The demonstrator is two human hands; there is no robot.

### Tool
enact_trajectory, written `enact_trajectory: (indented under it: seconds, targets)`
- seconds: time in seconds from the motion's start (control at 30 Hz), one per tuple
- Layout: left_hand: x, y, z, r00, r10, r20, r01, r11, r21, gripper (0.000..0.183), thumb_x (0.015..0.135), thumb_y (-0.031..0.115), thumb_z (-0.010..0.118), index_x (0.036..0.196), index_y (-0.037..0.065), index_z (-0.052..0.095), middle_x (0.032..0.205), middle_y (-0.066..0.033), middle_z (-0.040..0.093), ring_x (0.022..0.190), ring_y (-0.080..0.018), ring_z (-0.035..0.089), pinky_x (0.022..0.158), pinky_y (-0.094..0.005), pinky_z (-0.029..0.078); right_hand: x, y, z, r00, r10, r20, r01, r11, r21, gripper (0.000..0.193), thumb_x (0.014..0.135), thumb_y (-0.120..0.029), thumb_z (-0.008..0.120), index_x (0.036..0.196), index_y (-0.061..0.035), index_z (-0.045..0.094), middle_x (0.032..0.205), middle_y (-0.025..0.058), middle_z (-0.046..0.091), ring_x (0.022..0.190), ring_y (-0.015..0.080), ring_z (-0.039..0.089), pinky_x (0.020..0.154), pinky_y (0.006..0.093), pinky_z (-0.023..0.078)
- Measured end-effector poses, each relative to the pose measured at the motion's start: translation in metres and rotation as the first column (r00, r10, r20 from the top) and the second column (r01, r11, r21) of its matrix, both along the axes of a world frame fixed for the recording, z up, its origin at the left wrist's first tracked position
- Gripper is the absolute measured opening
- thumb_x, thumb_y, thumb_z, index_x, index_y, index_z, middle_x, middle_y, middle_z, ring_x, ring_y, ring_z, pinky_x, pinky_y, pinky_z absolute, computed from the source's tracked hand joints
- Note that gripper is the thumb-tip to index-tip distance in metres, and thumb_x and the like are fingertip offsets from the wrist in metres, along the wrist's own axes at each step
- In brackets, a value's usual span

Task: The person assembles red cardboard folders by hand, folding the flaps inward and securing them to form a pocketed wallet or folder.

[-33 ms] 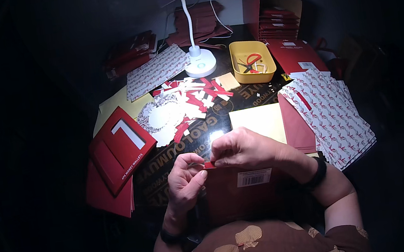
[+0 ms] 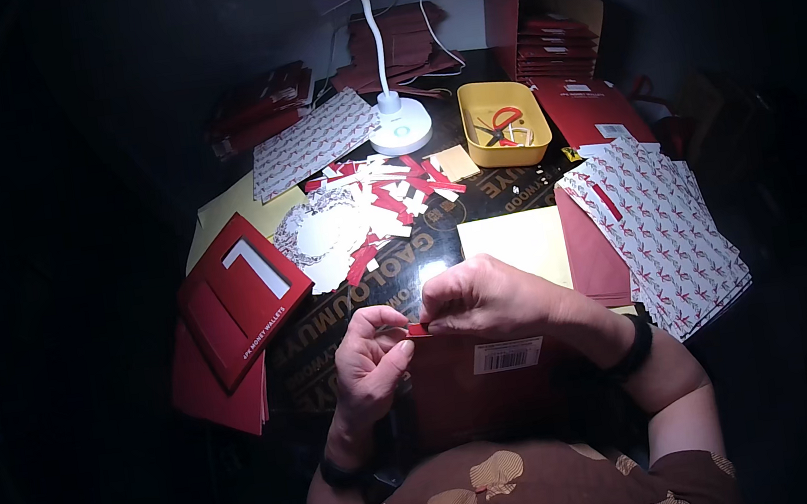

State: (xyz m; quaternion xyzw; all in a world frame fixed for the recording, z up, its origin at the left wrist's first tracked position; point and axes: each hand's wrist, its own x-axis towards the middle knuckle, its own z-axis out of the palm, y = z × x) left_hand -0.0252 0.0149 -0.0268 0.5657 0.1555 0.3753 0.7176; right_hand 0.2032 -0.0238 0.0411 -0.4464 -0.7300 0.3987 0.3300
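Note:
Close to my body is a flat dark red card packet (image 2: 471, 395) with a white barcode label (image 2: 508, 355) near its far edge. At its upper left corner my left hand (image 2: 370, 362) pinches the edge between thumb and fingers. My right hand (image 2: 490, 297) is closed at the same edge, a little to the right, its fingertips almost meeting those of the left. Between them shows a small red strip or tab (image 2: 418, 330). Whether it is joined to the packet I cannot tell. The right fingertips are partly hidden behind the hand.
Loose red and white paper strips (image 2: 387, 199) lie ahead, beside a white desk lamp (image 2: 400, 127). A yellow tray (image 2: 509, 154) holds scissors (image 2: 493, 134). Patterned sheets (image 2: 674, 239) are at right, a red numbered packet (image 2: 219, 310) at left, cream sheets (image 2: 513, 239) beyond my right hand.

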Motion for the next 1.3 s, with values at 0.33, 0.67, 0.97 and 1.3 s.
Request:
enact_trajectory:
  seconds: [0.33,0.67,0.97,1.3]
  targets:
    - [0.007,-0.001,0.01,0.997,0.033,-0.076,-0.029,0.998,0.056,0.035,0.098,-0.006,0.052,0.13,0.0,0.042,0.101,-0.0079,0.067,0.078,-0.0028,0.058,0.066,-0.0169,0.044,0.001,0.002,0.001,0.998,-0.04,0.052,0.041,0.999,-0.01,0.012,0.089,-0.01,0.073,0.093,-0.0011,0.066,0.08,0.0071,0.068,0.075,0.0145,0.066,0.07,0.0319,0.052]
    - [0.004,0.0,0.007,0.996,0.027,-0.09,-0.026,1.0,0.017,0.032,0.098,-0.006,0.053,0.127,0.001,0.045,0.094,-0.0043,0.064,0.073,-0.001,0.055,0.062,-0.0159,0.041,0.006,0.005,0.002,1.0,0.024,0.005,-0.024,0.993,-0.112,0.008,0.089,-0.006,0.071,0.096,-0.0017,0.068,0.083,0.0059,0.07,0.08,0.0118,0.067,0.075,0.0295,0.053]
    - [0.007,-0.001,0.015,0.991,0.049,-0.122,-0.041,0.997,0.068,0.032,0.098,-0.006,0.052,0.128,0.0,0.045,0.099,-0.0077,0.066,0.079,-0.0039,0.061,0.067,-0.0172,0.047,0.002,0.004,0.002,0.999,-0.032,0.03,0.034,0.997,-0.075,0.009,0.089,-0.007,0.072,0.094,-0.0008,0.068,0.082,0.006,0.07,0.08,0.0117,0.066,0.074,0.03,0.053]
    - [0.006,0.001,0.012,0.987,0.05,-0.151,-0.04,0.997,0.07,0.031,0.099,-0.004,0.053,0.129,-0.001,0.044,0.1,-0.0084,0.067,0.079,-0.0046,0.061,0.066,-0.0176,0.047,0.005,0.004,-0.004,0.999,-0.029,-0.012,0.028,0.996,-0.085,0.012,0.09,-0.008,0.071,0.1,-0.0003,0.07,0.086,0.0059,0.07,0.083,0.0116,0.066,0.079,0.0293,0.053]
